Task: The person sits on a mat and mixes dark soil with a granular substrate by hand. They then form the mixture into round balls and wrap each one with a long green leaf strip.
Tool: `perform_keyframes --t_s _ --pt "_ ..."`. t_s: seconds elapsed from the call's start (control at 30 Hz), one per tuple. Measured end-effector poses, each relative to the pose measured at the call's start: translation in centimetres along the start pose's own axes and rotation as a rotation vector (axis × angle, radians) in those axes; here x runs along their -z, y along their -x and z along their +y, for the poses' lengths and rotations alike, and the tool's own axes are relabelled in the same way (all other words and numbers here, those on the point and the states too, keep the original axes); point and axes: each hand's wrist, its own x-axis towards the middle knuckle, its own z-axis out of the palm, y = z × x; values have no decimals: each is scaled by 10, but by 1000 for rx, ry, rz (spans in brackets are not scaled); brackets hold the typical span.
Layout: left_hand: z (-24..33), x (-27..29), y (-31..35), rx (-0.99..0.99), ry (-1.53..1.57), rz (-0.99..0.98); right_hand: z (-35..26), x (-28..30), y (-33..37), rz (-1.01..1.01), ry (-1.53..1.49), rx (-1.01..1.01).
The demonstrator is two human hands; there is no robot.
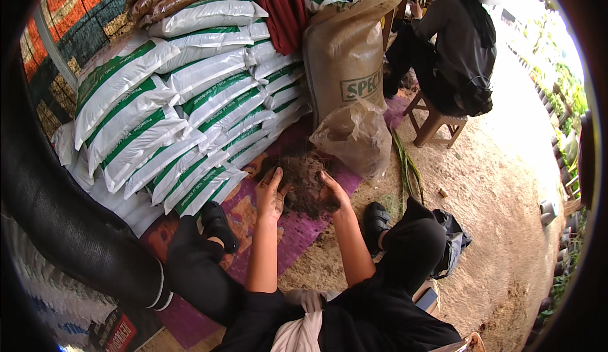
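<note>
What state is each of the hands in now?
Left hand: open, cupped at the left side of a dark fibrous clump.
Right hand: open, cupped at the clump's right side.

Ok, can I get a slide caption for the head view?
Left hand and right hand on either side of a dark, fibrous clump, near stacked white-and-green sacks.

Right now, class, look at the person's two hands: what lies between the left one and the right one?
A dark, fibrous, soil-like clump lies between the left hand and the right hand, as the head view shows.
</note>
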Motion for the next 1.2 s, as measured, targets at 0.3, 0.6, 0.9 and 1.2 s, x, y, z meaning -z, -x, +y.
perform_keyframes --t_s 0.3,0.6,0.9,1.2 --pt "-31 9 13 -172 -126 98 26 -15 26 309 -42 79" --pt "-48 12 18 -144 432 -60 44 -42 47 315 834 402" --pt "-40 10 22 17 282 -136 27 -40 46 308 950 365" --pt "-32 6 26 51 490 -51 26 -55 54 245 1397 611"
